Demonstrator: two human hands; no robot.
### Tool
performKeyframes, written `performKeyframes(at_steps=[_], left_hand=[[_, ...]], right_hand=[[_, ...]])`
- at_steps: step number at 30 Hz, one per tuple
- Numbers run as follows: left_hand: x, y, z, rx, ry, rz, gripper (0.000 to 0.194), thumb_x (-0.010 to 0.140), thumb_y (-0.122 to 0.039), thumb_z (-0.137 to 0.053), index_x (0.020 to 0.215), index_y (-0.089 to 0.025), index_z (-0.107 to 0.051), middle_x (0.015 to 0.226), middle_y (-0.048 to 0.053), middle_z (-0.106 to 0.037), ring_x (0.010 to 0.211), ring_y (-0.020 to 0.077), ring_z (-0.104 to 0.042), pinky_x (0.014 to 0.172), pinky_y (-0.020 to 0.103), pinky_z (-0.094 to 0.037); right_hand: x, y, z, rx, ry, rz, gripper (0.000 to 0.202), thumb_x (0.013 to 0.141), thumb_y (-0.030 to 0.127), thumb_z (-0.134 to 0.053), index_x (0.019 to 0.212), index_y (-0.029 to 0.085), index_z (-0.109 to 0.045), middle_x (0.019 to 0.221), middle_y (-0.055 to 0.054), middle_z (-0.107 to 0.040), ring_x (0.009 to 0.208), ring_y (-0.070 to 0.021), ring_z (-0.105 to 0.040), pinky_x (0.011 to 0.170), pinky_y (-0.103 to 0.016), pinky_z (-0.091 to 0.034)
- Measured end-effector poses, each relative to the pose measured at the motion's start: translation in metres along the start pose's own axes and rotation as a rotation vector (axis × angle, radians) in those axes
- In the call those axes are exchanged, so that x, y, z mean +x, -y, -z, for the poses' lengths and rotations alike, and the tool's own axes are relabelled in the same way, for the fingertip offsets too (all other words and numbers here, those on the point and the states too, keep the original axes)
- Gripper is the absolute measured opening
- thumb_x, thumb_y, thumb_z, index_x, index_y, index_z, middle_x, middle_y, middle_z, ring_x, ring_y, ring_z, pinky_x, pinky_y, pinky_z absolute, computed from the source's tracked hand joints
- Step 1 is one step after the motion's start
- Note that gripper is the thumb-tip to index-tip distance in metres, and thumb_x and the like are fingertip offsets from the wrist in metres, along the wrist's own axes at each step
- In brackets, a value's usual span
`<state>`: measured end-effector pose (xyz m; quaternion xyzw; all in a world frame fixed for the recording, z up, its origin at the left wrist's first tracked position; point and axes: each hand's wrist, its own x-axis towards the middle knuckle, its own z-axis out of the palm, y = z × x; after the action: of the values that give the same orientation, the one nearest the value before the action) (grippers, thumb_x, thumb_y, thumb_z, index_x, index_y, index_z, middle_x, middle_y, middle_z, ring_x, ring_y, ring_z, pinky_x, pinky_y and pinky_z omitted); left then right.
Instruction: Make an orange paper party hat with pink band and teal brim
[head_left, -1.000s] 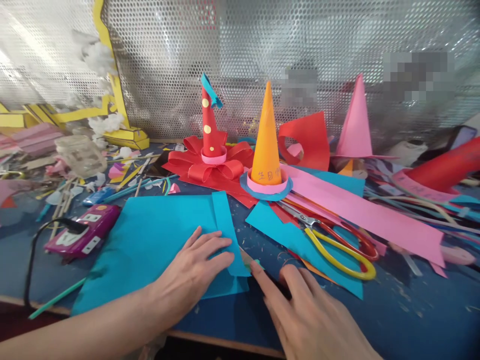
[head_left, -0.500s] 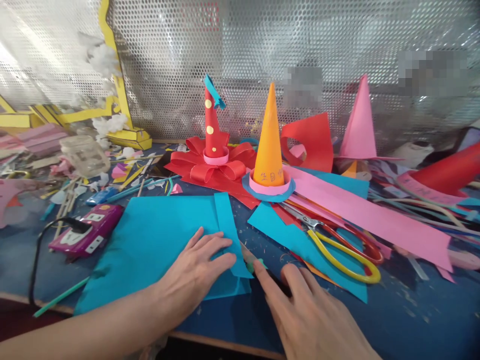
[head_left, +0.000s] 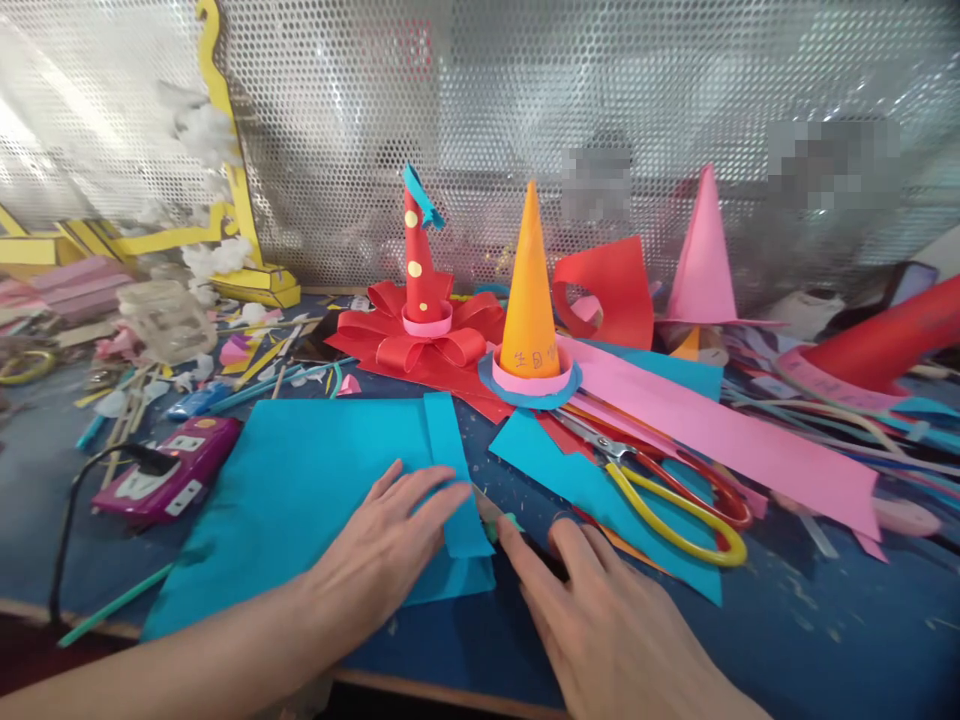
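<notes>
A large blue sheet (head_left: 300, 470) lies on the dark blue table, its right edge folded over into a strip (head_left: 451, 450). My left hand (head_left: 397, 540) rests on the sheet with its fingers spread, the fingertips reaching the folded strip. Just right of the sheet, my right hand (head_left: 585, 590) is closed round a knife with a dark handle. The knife's blade (head_left: 486, 503) points up and left to the strip's edge; most of the handle is hidden under the fingers.
Scissors (head_left: 660, 480) with red and yellow handles lie on paper scraps at the right. Behind stand an orange cone hat (head_left: 529, 300), a red dotted cone (head_left: 420, 260) and a pink cone (head_left: 705, 260). A purple power strip (head_left: 171, 470) sits at the left.
The view has shifted slightly, so the objects sit a little lower and further left. My left thumb has come up against the other fingers' side; my right hand still holds the knife by the strip.
</notes>
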<state>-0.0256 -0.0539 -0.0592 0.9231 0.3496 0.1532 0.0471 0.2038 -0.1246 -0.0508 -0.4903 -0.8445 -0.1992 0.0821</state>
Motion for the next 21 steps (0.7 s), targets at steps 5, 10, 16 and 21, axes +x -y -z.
performKeyframes(at_steps=[5, 10, 16, 21], left_hand=[[0.006, 0.0, -0.005, 0.082, -0.011, 0.124, 0.045, 0.094, -0.021, -0.04, 0.137, -0.013, -0.046, 0.148, 0.017, -0.043, 0.137, 0.0342, -0.04, 0.103, 0.055, -0.045], [-0.001, -0.011, -0.007, 0.093, 0.056, 0.133, 0.045, 0.095, -0.02, -0.036, 0.138, -0.012, -0.047, 0.149, 0.015, -0.042, 0.138, 0.0334, -0.038, 0.104, 0.055, -0.045], [0.007, -0.003, 0.024, -0.032, 0.244, 0.063, 0.048, 0.09, -0.014, -0.039, 0.136, -0.008, -0.049, 0.148, 0.017, -0.044, 0.137, 0.0293, -0.04, 0.107, 0.047, -0.042], [0.031, 0.019, 0.046, -0.168, 0.287, -0.03, 0.028, 0.097, -0.026, -0.04, 0.109, -0.018, -0.065, 0.122, 0.008, -0.064, 0.117, 0.0221, -0.057, 0.098, 0.036, -0.046]], right_hand=[[-0.001, -0.004, -0.001, 0.007, 0.01, -0.015, 0.049, 0.085, 0.023, -0.054, 0.134, 0.018, -0.05, 0.086, -0.008, -0.055, 0.07, -0.0243, -0.06, 0.052, -0.033, -0.05], [-0.008, -0.008, 0.001, -0.02, -0.032, 0.034, 0.042, 0.089, 0.024, -0.049, 0.129, 0.017, -0.053, 0.087, -0.009, -0.058, 0.072, -0.0256, -0.062, 0.055, -0.036, -0.053], [-0.013, -0.007, 0.004, -0.01, -0.022, 0.06, 0.044, 0.086, 0.023, -0.05, 0.13, 0.016, -0.053, 0.088, -0.009, -0.06, 0.07, -0.0233, -0.064, 0.053, -0.034, -0.054], [-0.013, -0.006, 0.005, -0.014, 0.017, 0.058, 0.051, 0.082, 0.021, -0.056, 0.133, 0.02, -0.05, 0.087, -0.007, -0.059, 0.067, -0.022, -0.064, 0.049, -0.031, -0.051]])
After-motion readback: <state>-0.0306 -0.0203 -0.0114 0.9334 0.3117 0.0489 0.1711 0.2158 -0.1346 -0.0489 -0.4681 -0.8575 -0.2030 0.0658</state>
